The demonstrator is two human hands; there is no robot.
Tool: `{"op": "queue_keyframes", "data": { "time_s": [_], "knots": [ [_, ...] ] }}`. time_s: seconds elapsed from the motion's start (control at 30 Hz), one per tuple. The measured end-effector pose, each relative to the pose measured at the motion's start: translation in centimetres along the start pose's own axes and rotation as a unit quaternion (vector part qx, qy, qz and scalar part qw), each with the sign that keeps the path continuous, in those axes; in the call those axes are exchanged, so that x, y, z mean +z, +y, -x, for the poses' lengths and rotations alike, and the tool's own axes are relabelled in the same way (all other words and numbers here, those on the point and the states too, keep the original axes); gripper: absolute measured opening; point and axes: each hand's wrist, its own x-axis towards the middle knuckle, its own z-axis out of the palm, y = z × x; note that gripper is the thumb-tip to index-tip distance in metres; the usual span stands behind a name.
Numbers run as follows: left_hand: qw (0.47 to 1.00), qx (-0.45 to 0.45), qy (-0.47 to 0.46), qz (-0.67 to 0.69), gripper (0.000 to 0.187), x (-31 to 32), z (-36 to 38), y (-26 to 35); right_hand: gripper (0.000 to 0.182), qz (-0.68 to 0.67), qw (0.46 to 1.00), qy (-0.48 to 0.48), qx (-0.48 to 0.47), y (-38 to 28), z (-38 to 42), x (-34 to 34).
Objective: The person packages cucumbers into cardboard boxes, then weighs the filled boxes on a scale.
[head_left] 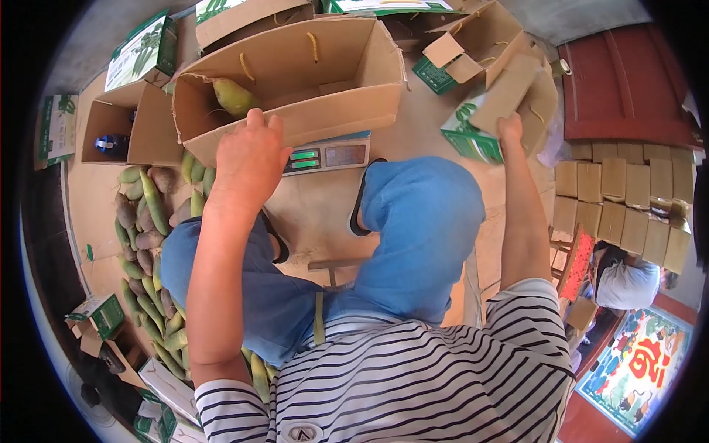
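Note:
A long cardboard box [325, 122] stands open on a digital scale [346, 156], whose green-lit display faces me. Inside its left end lies a pale green radish-like vegetable [233, 97]. My left hand [255, 151] is closed over the near wall of this box, fingertips at the top edge. Off to the right, my right hand [509, 127] grips the raised flap of a green-and-white carton [473, 136], which is tilted on the floor. Its thumb and fingers are partly hidden.
Long green and purplish radishes [151, 196] are heaped at my left. An open box with a blue bottle [111, 144] stands beyond them. More cartons [473, 44] line the back. Stacked boxes [624, 192] and another person [628, 284] are at far right.

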Motion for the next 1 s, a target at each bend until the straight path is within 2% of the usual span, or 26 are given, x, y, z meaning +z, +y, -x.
{"op": "queue_keyframes", "data": {
  "time_s": [0.13, 0.23, 0.33, 0.37, 0.4, 0.43, 0.47, 0.53, 0.57, 0.67, 0.73, 0.8, 0.9, 0.93, 1.0],
  "knots": [
    [1.0, -0.006, 0.0, 0.006, 0.034, 0.1, -0.2, 0.0, 0.062, 0.089, 0.994, -0.06, -0.031, -4.8, 3.9, 3.9],
    [0.998, -0.016, -0.046, 0.028, 0.036, -0.6, -0.3, 0.3, 0.061, 0.108, 0.993, -0.05, 0.021, -5.6, 5.6, 2.8],
    [0.998, -0.029, -0.048, 0.024, 0.036, -0.3, -0.6, 0.8, 0.048, 0.096, 0.985, 0.008, -0.141, -2.5, 3.9, 1.2],
    [0.999, -0.015, -0.029, 0.026, 0.036, -0.1, -0.6, 1.0, 0.038, 0.09, 0.974, 0.038, -0.205, -2.9, 3.6, 0.1],
    [1.0, -0.007, -0.015, 0.023, 0.035, 0.2, -0.5, 1.1, 0.036, 0.065, 0.972, -0.015, -0.223, -5.9, 4.2, -2.0],
    [1.0, 0.005, 0.004, 0.013, 0.035, 0.8, -0.5, 1.2, 0.038, -0.034, 0.962, -0.049, -0.266, -5.4, 2.7, -2.0],
    [1.0, -0.002, -0.016, 0.01, 0.034, 1.1, -0.7, 1.5, 0.04, -0.028, 0.972, -0.073, -0.22, -6.5, 2.7, -2.5],
    [0.999, -0.015, -0.041, 0.017, 0.027, 0.3, -0.8, 2.6, 0.039, -0.192, 0.918, -0.193, -0.287, -14.2, 6.4, -5.2],
    [0.999, -0.02, -0.041, 0.002, 0.026, 0.0, -0.7, 3.1, 0.039, -0.164, 0.902, -0.249, -0.311, -19.2, 9.8, -7.6],
    [0.997, -0.025, -0.062, 0.031, 0.027, -1.1, -0.3, 4.0, 0.037, 0.0, 0.863, -0.251, -0.439, -30.8, 19.3, -12.0],
    [0.993, -0.04, -0.09, 0.061, 0.032, -1.2, -0.6, 4.5, 0.037, 0.028, 0.83, -0.232, -0.507, -34.8, 23.1, -12.1],
    [0.987, 0.005, -0.13, 0.091, 0.038, -2.0, -0.5, 4.5, 0.037, 0.045, 0.803, -0.233, -0.547, -37.7, 26.1, -11.2],
    [0.989, 0.017, -0.107, 0.097, 0.039, -2.4, 0.2, 5.1, 0.037, 0.066, 0.772, -0.24, -0.584, -39.6, 26.8, -7.2],
    [0.987, 0.017, -0.113, 0.113, 0.039, -3.1, 0.4, 5.0, 0.038, 0.082, 0.761, -0.26, -0.588, -39.6, 26.2, -5.4],
    [0.988, 0.0, -0.101, 0.114, 0.037, -4.2, 1.4, 4.6, 0.04, 0.105, 0.773, -0.314, -0.542, -39.1, 25.9, -2.8]
  ]
}}
